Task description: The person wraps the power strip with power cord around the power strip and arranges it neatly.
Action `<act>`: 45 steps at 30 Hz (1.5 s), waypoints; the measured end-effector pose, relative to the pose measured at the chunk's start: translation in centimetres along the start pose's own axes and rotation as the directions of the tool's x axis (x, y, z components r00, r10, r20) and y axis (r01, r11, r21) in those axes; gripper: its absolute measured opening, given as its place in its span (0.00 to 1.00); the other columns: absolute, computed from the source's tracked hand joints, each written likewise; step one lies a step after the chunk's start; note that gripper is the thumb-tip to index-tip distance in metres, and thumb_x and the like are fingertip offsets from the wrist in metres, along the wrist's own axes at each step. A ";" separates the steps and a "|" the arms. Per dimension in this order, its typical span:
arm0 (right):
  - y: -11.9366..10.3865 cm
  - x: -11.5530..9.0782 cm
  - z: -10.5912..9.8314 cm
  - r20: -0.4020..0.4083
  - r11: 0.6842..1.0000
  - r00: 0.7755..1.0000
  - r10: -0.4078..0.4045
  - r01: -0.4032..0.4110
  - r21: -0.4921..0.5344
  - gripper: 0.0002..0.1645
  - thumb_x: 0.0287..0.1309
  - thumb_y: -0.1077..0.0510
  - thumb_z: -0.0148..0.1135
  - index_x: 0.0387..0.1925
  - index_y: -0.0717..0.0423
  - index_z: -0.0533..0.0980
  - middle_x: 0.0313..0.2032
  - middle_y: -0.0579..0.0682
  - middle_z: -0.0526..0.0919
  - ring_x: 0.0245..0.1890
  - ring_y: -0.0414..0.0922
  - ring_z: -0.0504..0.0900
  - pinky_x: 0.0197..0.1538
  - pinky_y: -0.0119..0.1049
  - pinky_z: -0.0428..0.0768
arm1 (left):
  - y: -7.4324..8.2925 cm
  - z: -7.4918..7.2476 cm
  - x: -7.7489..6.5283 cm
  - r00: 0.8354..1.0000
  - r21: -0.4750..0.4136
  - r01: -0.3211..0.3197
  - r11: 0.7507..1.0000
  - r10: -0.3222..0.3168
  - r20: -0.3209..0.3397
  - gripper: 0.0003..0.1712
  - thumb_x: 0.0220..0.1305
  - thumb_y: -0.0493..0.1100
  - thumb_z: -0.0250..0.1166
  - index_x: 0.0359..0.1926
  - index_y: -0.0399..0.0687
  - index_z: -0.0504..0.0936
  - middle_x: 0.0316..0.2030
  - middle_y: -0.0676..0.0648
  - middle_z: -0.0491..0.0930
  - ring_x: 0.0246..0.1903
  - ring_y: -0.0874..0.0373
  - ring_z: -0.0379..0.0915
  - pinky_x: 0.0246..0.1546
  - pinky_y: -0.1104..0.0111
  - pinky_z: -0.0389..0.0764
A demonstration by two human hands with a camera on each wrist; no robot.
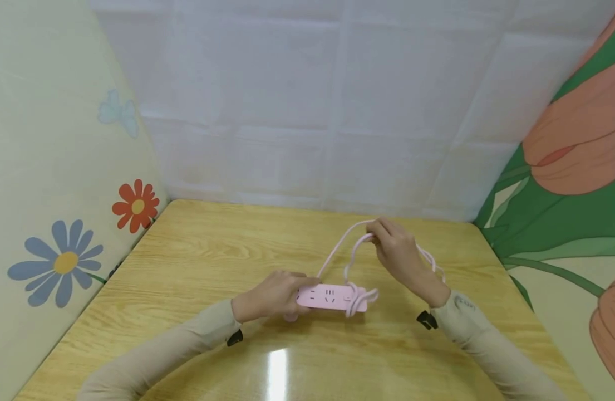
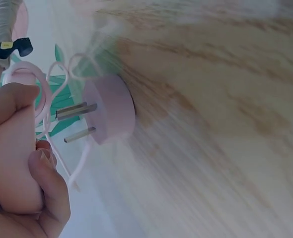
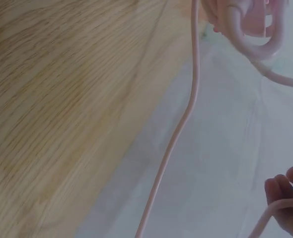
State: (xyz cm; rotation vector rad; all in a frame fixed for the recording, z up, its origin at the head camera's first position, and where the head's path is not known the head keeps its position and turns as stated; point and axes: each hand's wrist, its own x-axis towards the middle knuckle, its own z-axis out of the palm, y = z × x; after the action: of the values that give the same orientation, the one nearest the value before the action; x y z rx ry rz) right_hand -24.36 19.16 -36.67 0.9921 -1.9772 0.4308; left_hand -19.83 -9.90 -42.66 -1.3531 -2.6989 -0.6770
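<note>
Head view: even, moderate light; a hard white glare streak near the front of the table (image 1: pixel 212 239), faint soft shadow below the power strip (image 1: pixel 314 296). Left wrist view: hazy, low contrast; wood grain smeared, plug (image 2: pixel 109 110) soft-edged. Right wrist view: dimmer, greyish; backdrop cloth (image 3: pixel 206 163) nearly textureless, fingers (image 3: pixel 274 191) darkened.

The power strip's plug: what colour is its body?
Pale pink; the plug shows best in the left wrist view.

Tabletop (image 1: pixel 222 239): room for me at far left corner.
Cord (image 3: pixel 195 64): blocks me between power strip (image 1: pixel 327 297) and right hand (image 1: pixel 400 252).
</note>
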 end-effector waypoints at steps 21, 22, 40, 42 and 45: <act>-0.4 0.3 0.2 -0.031 0.999 0.999 -0.016 0.017 0.037 0.20 0.75 0.57 0.45 0.34 0.66 0.77 0.33 0.59 0.81 0.34 0.59 0.79 0.38 0.51 0.81 | 0.1 0.8 -0.1 0.991 -0.019 0.105 0.994 -0.103 0.080 0.34 0.54 0.50 0.74 0.60 0.44 0.79 0.42 0.46 0.84 0.24 0.68 0.69 0.23 0.78 0.72; -0.4 0.3 0.2 -0.033 0.999 0.999 -0.016 0.017 0.036 0.19 0.74 0.57 0.46 0.34 0.66 0.77 0.33 0.59 0.81 0.35 0.59 0.80 0.38 0.51 0.82 | 0.2 0.8 -0.1 0.991 -0.024 0.106 0.994 -0.104 0.080 0.34 0.54 0.50 0.74 0.60 0.43 0.79 0.42 0.46 0.84 0.24 0.68 0.69 0.22 0.78 0.72; -0.7 0.5 -1.0 -0.035 0.999 0.999 -0.040 0.039 -0.011 0.23 0.69 0.45 0.54 0.31 0.62 0.78 0.27 0.55 0.82 0.24 0.53 0.81 0.20 0.44 0.79 | 0.4 0.7 -0.3 0.989 0.022 0.125 0.992 -0.127 0.079 0.33 0.52 0.49 0.74 0.60 0.43 0.79 0.37 0.48 0.83 0.22 0.68 0.68 0.20 0.77 0.71; -0.9 0.6 -1.0 -0.037 0.999 0.998 -0.045 0.045 -0.013 0.23 0.70 0.47 0.53 0.32 0.63 0.78 0.26 0.55 0.82 0.23 0.53 0.81 0.20 0.43 0.80 | 0.4 0.7 -0.3 0.988 0.016 0.128 0.992 -0.129 0.081 0.33 0.52 0.48 0.73 0.60 0.43 0.79 0.37 0.48 0.83 0.22 0.68 0.68 0.21 0.77 0.71; -1.2 0.9 -1.1 -0.044 0.999 0.998 -0.039 0.039 -0.001 0.22 0.73 0.50 0.52 0.32 0.64 0.79 0.26 0.55 0.81 0.23 0.52 0.81 0.18 0.42 0.79 | 0.3 0.5 -0.4 0.989 0.006 0.133 0.991 -0.134 0.071 0.33 0.54 0.47 0.73 0.60 0.41 0.79 0.39 0.46 0.83 0.25 0.68 0.70 0.24 0.77 0.73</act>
State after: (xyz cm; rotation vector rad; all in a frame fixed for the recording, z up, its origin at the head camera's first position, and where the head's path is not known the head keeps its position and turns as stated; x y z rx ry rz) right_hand -23.10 18.69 -35.39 1.0115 -1.9150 0.4278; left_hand -19.31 -9.86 -43.09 -1.2275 -2.8664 -0.6483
